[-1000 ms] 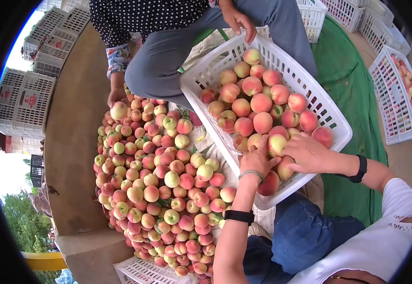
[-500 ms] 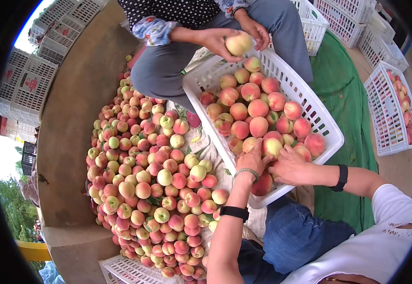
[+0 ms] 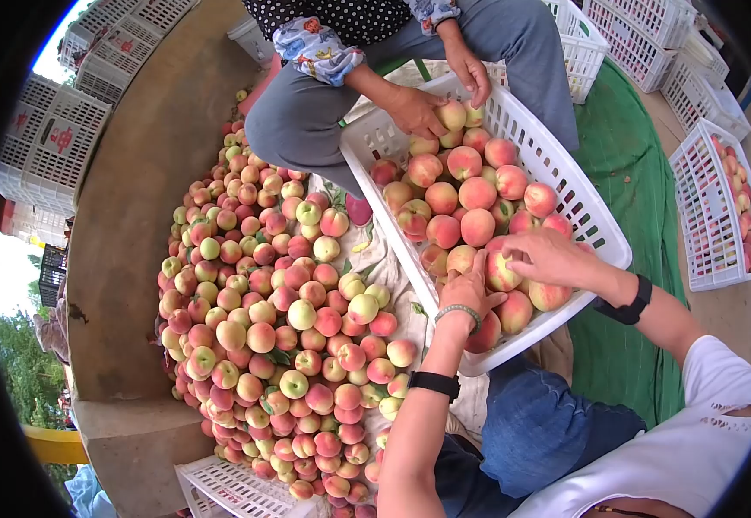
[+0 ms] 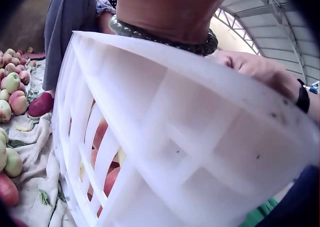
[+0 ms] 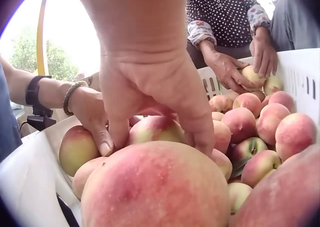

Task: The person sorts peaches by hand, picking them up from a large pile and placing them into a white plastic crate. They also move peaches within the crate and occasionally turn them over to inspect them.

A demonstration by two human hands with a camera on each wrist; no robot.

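A white slatted crate (image 3: 565,173) full of peaches lies tilted across the person's lap area. The left hand (image 3: 468,293), with a beaded bracelet, reaches over the near-left rim, its fingers extended among the peaches; the left wrist view mostly shows the crate's outer wall (image 4: 200,137). The right hand (image 3: 557,255) reaches down from the right. In the right wrist view its fingers straddle and grip a yellow-red peach (image 5: 157,129), whose lower part is hidden behind a large peach (image 5: 155,187). The left thumb (image 5: 105,144) extends beside that peach.
Another person's hand (image 3: 414,112) touches a peach at the crate's far end. A large peach pile (image 3: 280,345) covers the cloth to the left, beside a low wall (image 3: 125,259). Another filled crate (image 3: 721,207) stands right, past green matting (image 3: 626,173). Stacked crates (image 3: 51,142) stand far left.
The other person has brought a peach from the pile to the crate's far end. My right hand has shifted away from the near wall, uncovering peaches there. The left hand stays about the same.
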